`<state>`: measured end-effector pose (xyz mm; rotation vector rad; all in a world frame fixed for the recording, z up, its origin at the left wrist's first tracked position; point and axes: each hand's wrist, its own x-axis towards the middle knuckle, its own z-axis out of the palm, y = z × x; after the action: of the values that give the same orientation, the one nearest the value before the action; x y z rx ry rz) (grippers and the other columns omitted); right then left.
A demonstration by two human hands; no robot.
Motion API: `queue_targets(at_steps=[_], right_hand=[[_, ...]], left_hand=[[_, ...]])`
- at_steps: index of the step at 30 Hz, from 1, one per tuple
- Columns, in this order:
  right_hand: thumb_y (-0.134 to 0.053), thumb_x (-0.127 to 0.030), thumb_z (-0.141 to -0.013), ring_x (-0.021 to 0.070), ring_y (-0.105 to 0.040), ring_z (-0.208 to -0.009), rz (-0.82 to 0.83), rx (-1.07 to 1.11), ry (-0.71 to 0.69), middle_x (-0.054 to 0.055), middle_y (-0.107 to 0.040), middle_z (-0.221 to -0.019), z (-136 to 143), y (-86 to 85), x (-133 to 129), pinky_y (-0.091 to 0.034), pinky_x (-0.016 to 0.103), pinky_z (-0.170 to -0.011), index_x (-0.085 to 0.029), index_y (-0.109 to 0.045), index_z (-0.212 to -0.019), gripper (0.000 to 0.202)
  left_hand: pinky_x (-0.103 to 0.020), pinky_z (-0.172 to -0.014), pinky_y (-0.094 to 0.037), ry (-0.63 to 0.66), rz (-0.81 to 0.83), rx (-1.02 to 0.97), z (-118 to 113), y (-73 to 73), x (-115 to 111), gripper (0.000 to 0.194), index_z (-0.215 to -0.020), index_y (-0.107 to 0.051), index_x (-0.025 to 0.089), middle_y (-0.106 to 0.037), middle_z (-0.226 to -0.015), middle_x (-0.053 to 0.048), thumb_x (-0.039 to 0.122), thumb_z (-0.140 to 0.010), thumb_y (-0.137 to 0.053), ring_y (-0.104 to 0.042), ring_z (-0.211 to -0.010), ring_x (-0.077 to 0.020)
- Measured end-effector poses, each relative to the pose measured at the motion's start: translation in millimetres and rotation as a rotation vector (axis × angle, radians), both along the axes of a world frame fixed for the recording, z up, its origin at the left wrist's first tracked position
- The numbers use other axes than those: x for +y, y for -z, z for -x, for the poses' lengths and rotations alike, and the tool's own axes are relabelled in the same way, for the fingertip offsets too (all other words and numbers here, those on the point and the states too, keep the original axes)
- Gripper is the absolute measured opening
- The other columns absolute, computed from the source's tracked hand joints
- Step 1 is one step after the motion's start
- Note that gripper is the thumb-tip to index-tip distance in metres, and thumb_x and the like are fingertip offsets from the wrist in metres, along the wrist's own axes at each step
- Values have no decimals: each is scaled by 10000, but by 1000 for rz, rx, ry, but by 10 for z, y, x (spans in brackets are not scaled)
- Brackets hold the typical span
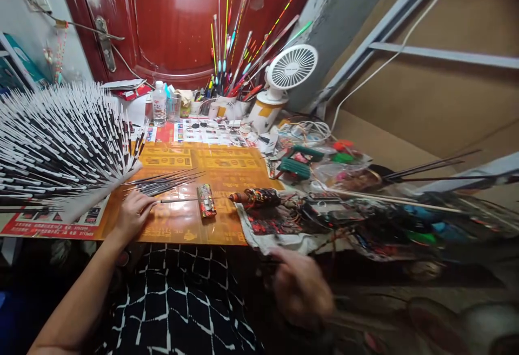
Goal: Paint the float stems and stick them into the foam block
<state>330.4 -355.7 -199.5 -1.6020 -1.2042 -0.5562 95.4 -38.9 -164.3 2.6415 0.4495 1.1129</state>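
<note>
My left hand (135,212) is closed on a thin dark rod (180,200) at the left of the orange table mat (227,163). The rod points right, across a small paint-stained block (206,201), towards the tip of a paint-spattered rotary tool (257,198). Whether rod and tool are joined is too small to tell. Just beyond my left hand lies a bundle of thin dark rods (166,183). My right hand (302,285) is off the table's front edge, below the stained cloth (275,222), and motion smears its fingers.
A dense rack of white-tipped dark rods (68,144) fills the left. At the back stand a bottle (159,105), pots of coloured rods (229,105) and a white fan (292,67). Cables, a green object (294,167) and long sticks (397,199) clutter the right.
</note>
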Motion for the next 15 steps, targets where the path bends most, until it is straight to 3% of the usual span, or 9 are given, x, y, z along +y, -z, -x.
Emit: queue_targets(at_steps=[2, 5, 7, 15], right_hand=[[-599, -106, -897, 218, -730, -875, -7, -233, -145, 46, -766, -1022, 156, 103, 336, -625, 373, -756, -288, -547, -1436, 572], [-573, -38, -899, 213, -727, -901, -67, -266, -218, 95, -762, -1023, 343, 191, 790, -636, 360, -776, -197, -459, -1511, 643], [-568, -37, -910, 206, -727, -899, -93, -240, -220, 94, -760, -1014, 431, 245, 985, -640, 354, -781, -196, -459, -1512, 631], [-590, -36, -917, 206, -731, -882, -55, -310, -127, 96, -761, -1025, 498, 416, 1090, -643, 349, -793, -201, -411, -1545, 673]], left_hand=[[-326, -756, -500, -7, -1, -15, 2, 17, 2, 200, -908, -718, 212, -717, -825, -27, 305, -1007, -571, -597, -785, -175], [-333, -748, -499, -11, 5, -22, -4, 32, 6, 212, -906, -717, 214, -712, -821, -30, 310, -1011, -561, -599, -793, -179], [-346, -763, -498, -12, 9, -17, -7, 34, 6, 220, -904, -720, 217, -714, -821, -32, 315, -1013, -555, -602, -793, -181], [-335, -773, -476, 10, 26, -18, 8, 45, 1, 161, -937, -717, 215, -717, -842, -20, 275, -1001, -583, -595, -800, -178]])
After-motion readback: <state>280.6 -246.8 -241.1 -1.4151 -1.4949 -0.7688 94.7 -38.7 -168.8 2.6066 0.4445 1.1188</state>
